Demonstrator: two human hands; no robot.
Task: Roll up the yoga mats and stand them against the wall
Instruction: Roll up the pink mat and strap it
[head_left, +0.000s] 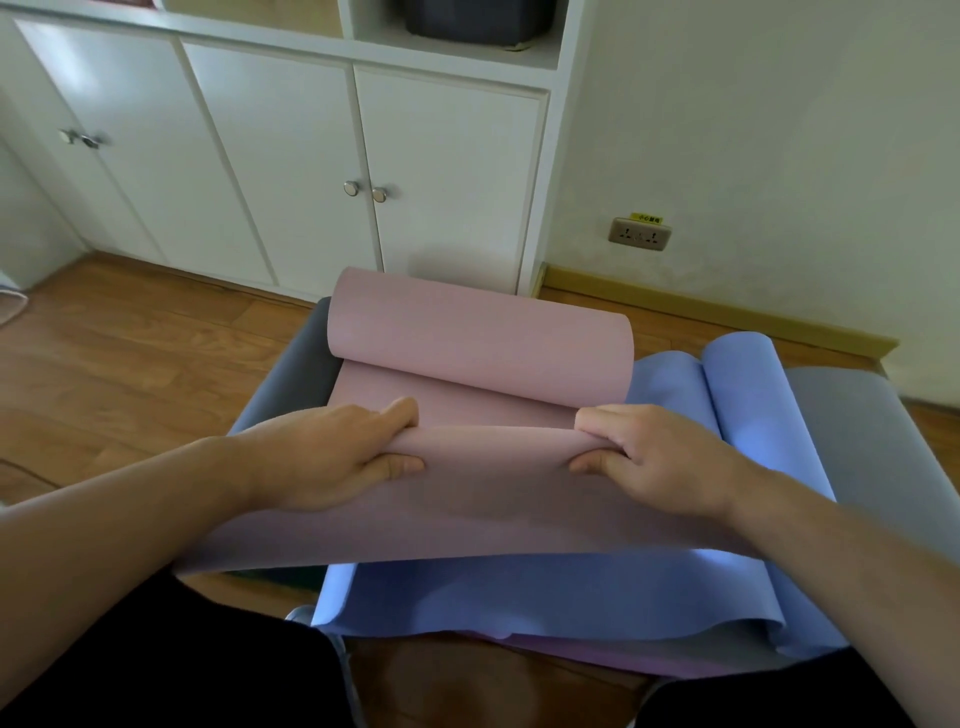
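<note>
Head view: a pink foam yoga mat (467, 499) (far end curled) is pinched in a fold by the left hand (332, 457) and right hand (660, 457), atop a blue foam mat (545, 597).

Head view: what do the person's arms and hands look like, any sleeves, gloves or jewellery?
Both forearms are bare up to the frame edge, with no sleeves showing. The left hand and right hand wear no gloves, and no rings, watch or wristband can be seen. Dark black clothing covers the lap below.

White cabinet (291, 171), wall socket (640, 235).
</note>
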